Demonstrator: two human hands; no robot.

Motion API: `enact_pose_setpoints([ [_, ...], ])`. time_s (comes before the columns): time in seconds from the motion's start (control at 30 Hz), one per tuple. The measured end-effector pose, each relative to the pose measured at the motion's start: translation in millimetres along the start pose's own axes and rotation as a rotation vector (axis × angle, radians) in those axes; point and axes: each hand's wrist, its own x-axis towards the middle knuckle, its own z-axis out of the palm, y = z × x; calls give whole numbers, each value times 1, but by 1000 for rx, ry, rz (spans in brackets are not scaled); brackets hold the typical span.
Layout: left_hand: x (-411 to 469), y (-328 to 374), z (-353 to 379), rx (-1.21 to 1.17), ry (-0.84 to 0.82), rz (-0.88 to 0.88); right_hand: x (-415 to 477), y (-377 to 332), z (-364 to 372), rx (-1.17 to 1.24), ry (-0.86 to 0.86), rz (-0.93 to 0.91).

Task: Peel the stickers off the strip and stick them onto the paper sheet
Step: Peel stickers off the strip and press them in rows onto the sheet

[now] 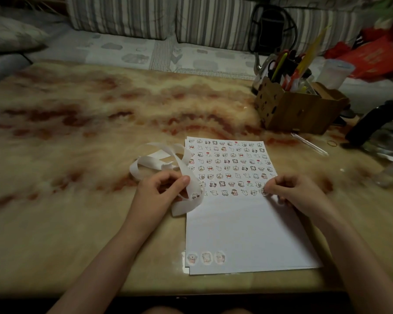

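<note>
Nearest us, our bare forearms reach over the tabletop point(77, 155). Our left hand point(162, 189) has its fingers point(184, 179) pinched on the white strip point(188, 175), which curls away beside the paper sheet point(243, 234). Our right hand point(292, 191) presses a sticker point(263, 191) onto the sheet, ending the lowest row.

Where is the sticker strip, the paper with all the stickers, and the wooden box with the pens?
sticker strip point(192, 185), head view, on the band just past the left thumb.
paper sheet point(243, 232), head view, on its bare white lower half.
wooden box point(297, 112), head view, on its front wall.
</note>
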Motion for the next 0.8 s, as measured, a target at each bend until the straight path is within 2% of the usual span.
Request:
enact_pose_setpoints([
  [0.43, 0, 1, 0, 3, 2, -2, 3, 9, 4, -37, 44, -37],
  [0.57, 0, 1, 0, 3, 2, 1, 3, 13, 6, -128, 81, -50],
  [0.8, -1, 1, 0, 3, 8, 3, -1, 18, 12, -144, 163, -156],
])
